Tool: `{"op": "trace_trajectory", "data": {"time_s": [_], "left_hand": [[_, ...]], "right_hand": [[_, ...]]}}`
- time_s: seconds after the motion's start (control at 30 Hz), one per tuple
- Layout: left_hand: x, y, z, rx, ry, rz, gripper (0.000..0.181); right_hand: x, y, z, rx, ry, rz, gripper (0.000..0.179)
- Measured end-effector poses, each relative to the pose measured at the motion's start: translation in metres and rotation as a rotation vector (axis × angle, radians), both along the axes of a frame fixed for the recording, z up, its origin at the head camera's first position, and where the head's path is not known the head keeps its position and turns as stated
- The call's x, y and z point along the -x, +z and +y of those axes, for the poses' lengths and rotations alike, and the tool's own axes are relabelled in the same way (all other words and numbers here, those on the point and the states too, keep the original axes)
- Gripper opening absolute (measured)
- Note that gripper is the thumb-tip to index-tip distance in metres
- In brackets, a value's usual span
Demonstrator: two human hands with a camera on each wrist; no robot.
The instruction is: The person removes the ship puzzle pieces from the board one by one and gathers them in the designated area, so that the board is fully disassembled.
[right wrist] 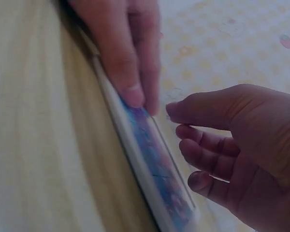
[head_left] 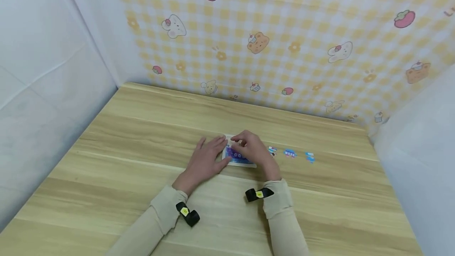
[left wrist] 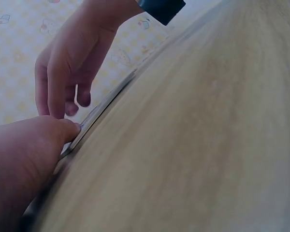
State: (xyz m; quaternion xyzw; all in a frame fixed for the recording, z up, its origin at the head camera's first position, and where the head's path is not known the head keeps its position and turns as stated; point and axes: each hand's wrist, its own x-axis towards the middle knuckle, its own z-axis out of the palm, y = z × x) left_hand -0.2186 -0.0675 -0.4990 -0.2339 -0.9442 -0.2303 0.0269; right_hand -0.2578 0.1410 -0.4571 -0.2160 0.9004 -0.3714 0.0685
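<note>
A small puzzle board (head_left: 241,164) with a white border and a purple-blue picture lies on the wooden table. My left hand (head_left: 204,162) rests at its left side, fingers straight and spread. The left thumb (left wrist: 67,129) presses along the near edge of the board. My right hand (head_left: 253,149) hovers over the upper part with bent fingers, its thumb (right wrist: 193,108) pointing at the board. I cannot tell whether the right fingertips pinch a small piece. Right of the board lie a multicoloured puzzle piece (head_left: 272,151), a blue bus-like piece (head_left: 290,153) and a blue-and-white piece (head_left: 310,157).
The wood-grain table (head_left: 142,129) reaches back to a yellow checked cloth (head_left: 234,70) with cartoon prints. White sheets (head_left: 53,70) hang at the left and right sides. Black straps (head_left: 259,194) sit around both wrists, over light sleeves (head_left: 284,224).
</note>
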Motion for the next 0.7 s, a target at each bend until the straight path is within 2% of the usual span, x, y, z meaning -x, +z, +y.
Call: {"op": "trace_trajectory", "data": {"time_s": [0.2, 0.7], "left_hand": [[-0.0004, -0.0014, -0.0002, 0.005, -0.002, -0.024, 0.068], [0.0024, 0.0008, 0.0016, 0.010, -0.007, -0.035, 0.068]], "right_hand": [[-0.0020, -0.0103, -0.0105, -0.035, 0.015, -0.046, 0.033], [0.0023, -0.0119, -0.0105, -0.011, -0.034, -0.088, 0.023]]}}
